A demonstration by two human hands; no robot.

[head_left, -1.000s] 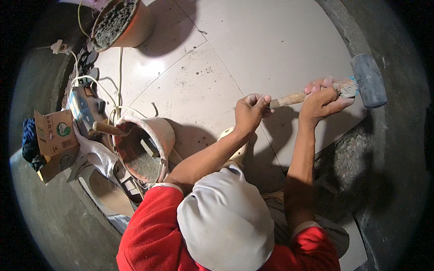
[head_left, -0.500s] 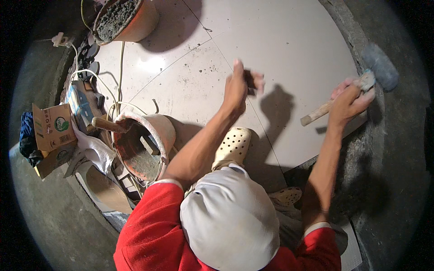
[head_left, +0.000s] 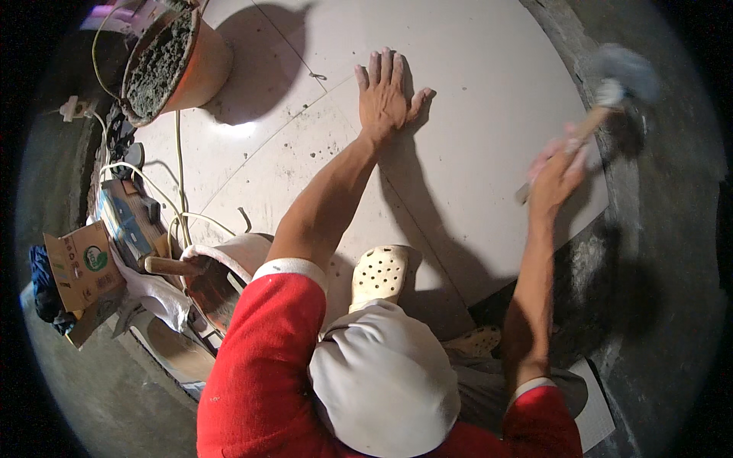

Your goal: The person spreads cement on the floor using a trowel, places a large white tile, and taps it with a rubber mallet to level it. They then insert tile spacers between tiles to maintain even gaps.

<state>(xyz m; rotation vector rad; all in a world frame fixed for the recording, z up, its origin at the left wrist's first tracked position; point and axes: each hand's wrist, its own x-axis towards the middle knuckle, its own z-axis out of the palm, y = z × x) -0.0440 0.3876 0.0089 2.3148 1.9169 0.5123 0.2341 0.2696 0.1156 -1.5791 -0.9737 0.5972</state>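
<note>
1. Left hand [head_left: 387, 90] is spread wide and flat on the big pale tile [head_left: 473, 145], palm down, fingers splayed — holding nothing, just pressing.
2. Right hand [head_left: 556, 169] is wrapped around the wooden handle of a mallet [head_left: 620, 76], raised over the tile's right edge. The head is blurry, so I can't tell if it's touching anything.
3. How far along, as I read it: the tile already lies in its spot on the floor, flush-looking with the tile beside it, a thin joint [head_left: 301, 126] running between them. What looks left is seating it — the right edge borders bare grey screed [head_left: 657, 252], and no grout is visible in the joint.
4. Stuff around: a bucket [head_left: 172, 65] of grey mortar at the top left, standing on the laid tiles. A second, whitish bucket [head_left: 221, 278] near the left knee with a wooden-handled tool [head_left: 172, 266] sticking out.
5. Yellowish cable [head_left: 179, 175] snakes across the tiles on the left, next to a cardboard box [head_left: 80, 263] and some clutter.
6. In the way: not much on the tile itself. A pale clog [head_left: 379, 273] is planted on its near edge, and the cable and mortar bucket crowd the left side.
</note>
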